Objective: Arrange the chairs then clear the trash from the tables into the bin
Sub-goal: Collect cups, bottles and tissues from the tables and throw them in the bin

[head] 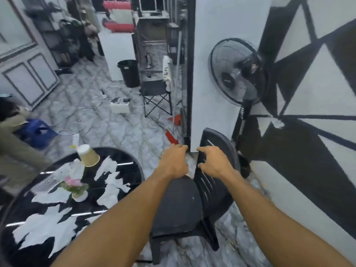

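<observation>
A black plastic chair [179, 207] stands right in front of me, its back towards a white pillar. My right hand [214, 162] grips the top edge of the backrest, thumb and fingers curled on it. My left hand [174, 160] curls down over the chair's far side; the part under its palm is hidden. To the left is a round black table [133, 166] strewn with several torn white paper scraps [44, 226]. A tipped paper cup [87, 155] and a small pink flower pot [76, 187] also sit on it. A black bin [129, 73] stands far back on the floor.
A standing fan [237, 74] and the white pillar [221, 83] are just behind the chair. A black folding chair [157, 93] stands beyond. A blue stool [36, 132] and a person's sleeve [17, 149] are at the left. Cables and a white box [119, 106] lie on the floor.
</observation>
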`<state>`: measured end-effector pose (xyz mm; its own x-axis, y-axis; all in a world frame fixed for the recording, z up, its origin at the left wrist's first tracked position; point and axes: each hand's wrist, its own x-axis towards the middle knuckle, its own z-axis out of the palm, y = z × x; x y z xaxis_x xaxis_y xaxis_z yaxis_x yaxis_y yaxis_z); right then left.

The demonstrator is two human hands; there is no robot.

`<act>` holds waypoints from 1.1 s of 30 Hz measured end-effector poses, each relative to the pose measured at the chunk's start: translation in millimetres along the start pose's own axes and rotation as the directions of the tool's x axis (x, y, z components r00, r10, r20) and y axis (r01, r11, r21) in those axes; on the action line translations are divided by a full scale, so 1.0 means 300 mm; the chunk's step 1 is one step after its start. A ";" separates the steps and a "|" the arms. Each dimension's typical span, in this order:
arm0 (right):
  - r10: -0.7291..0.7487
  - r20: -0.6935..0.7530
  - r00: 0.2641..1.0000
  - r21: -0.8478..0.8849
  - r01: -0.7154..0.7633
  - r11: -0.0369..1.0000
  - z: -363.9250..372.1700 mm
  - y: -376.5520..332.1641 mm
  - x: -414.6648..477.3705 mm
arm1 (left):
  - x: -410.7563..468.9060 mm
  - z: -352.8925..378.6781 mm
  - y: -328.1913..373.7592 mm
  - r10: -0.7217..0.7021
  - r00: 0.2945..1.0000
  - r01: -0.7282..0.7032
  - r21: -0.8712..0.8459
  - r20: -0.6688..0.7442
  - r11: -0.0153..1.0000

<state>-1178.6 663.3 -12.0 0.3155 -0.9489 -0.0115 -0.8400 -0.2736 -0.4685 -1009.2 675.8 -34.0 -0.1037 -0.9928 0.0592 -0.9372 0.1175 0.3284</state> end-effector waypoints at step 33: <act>-0.461 0.460 0.759 0.100 0.472 0.876 1.215 -1.216 1.018 | -0.248 -0.114 -1.731 -0.858 0.513 0.858 -0.019 0.027 0.513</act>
<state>-614.9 530.8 -166.6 0.8300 -0.5211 -0.1990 -0.5427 -0.6719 -0.5040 -503.4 689.4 -176.6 0.7416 -0.6110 -0.2770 -0.5633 -0.7914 0.2374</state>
